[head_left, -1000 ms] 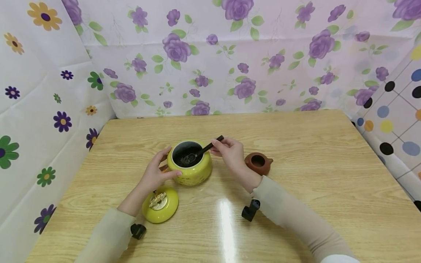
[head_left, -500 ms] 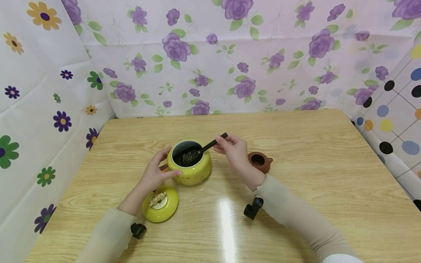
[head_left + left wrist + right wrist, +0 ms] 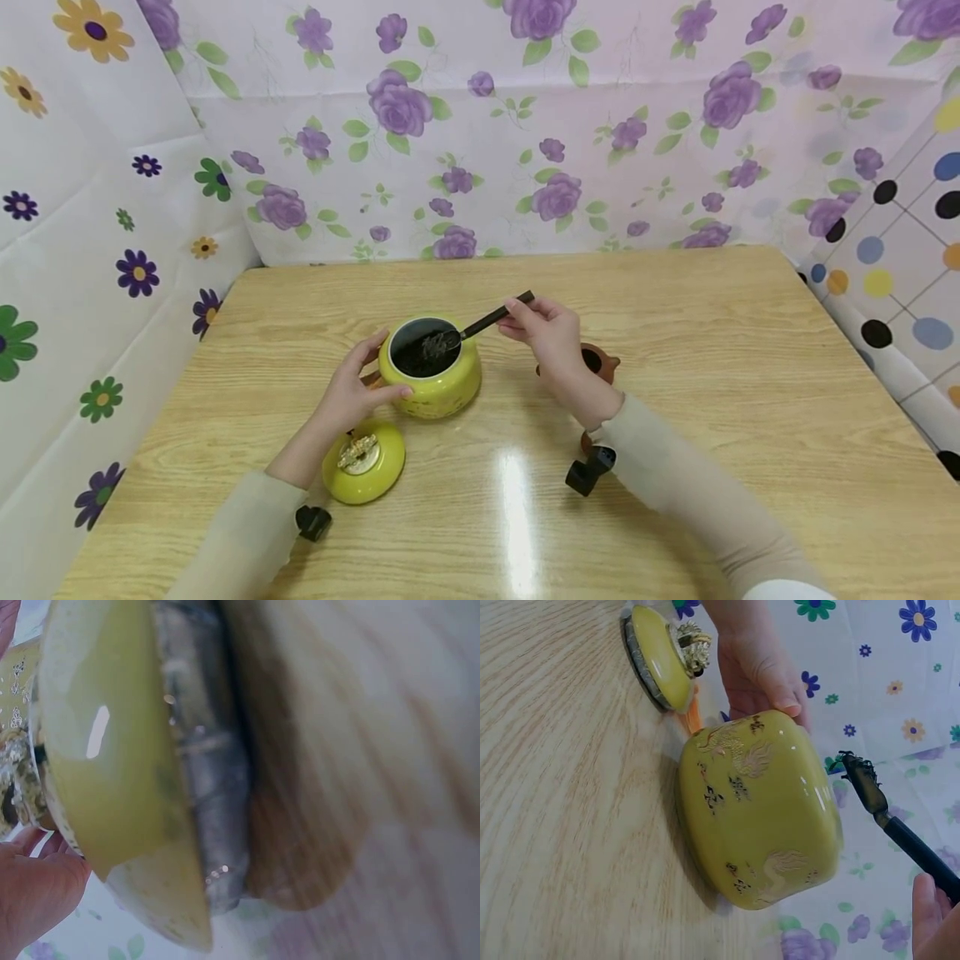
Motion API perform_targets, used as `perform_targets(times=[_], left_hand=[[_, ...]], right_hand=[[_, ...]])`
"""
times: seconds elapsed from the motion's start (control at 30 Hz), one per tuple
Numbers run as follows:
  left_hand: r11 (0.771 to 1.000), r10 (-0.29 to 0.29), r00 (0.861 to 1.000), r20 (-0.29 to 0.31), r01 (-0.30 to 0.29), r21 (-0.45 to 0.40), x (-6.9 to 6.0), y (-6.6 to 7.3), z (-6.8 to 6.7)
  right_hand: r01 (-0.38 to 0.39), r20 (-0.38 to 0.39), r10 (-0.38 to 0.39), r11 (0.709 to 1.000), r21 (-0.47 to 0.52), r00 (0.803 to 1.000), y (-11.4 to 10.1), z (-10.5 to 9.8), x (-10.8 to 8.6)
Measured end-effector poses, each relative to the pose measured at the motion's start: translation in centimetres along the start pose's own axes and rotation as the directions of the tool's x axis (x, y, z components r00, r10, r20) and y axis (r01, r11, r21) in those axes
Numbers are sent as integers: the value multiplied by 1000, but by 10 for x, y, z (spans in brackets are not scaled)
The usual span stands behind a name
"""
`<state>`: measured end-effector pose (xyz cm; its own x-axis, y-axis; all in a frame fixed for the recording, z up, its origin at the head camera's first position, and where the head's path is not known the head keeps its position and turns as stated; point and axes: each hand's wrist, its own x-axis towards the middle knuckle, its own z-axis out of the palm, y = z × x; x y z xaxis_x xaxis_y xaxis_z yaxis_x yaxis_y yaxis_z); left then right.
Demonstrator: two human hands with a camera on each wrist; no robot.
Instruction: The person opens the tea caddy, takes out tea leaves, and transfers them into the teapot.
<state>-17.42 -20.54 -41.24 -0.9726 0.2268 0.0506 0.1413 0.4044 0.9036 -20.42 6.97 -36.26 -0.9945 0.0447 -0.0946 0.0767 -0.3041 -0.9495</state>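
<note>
The yellow jar [image 3: 442, 393] stands upright on the table, its mouth uncovered and dark inside. My left hand [image 3: 351, 392] grips its left side, thumb in front and fingers behind. Between the thumb and fingers of my right hand [image 3: 551, 337] is the black handle of a spoon [image 3: 495, 319]; its bowl is over the jar's mouth. In the right wrist view the spoon's bowl [image 3: 864, 784] carries dark, leaf-like bits and is outside the jar [image 3: 757, 810]. The yellow lid [image 3: 378, 479] with a gold knob lies in front of the jar.
A small brown clay pot [image 3: 604, 363] sits behind my right wrist, partly hidden by it. Another brown piece shows in part beside the black wrist camera [image 3: 590, 472]. An orange item [image 3: 694, 712] lies beside the jar. Patterned cloths hang around the wooden table [image 3: 697, 333].
My right hand has moved up and to the right, lifting the spoon from inside the jar. The hand and wrist now cover more of the clay pot. My left hand keeps its grip.
</note>
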Motion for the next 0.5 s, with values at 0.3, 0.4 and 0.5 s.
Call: perform_targets(times=[0.3, 0.4, 0.5], left_hand=[[1000, 9, 1000, -3, -9, 2, -1, -1, 0], [1000, 8, 1000, -3, -8, 1, -1, -1, 1], [1000, 7, 1000, -4, -7, -2, -1, 0, 1]], right_hand=[[20, -5, -20, 999, 35, 1000, -13, -15, -9], [24, -8, -24, 999, 42, 1000, -16, -21, -12], [40, -13, -39, 998, 41, 999, -17, -29, -15]])
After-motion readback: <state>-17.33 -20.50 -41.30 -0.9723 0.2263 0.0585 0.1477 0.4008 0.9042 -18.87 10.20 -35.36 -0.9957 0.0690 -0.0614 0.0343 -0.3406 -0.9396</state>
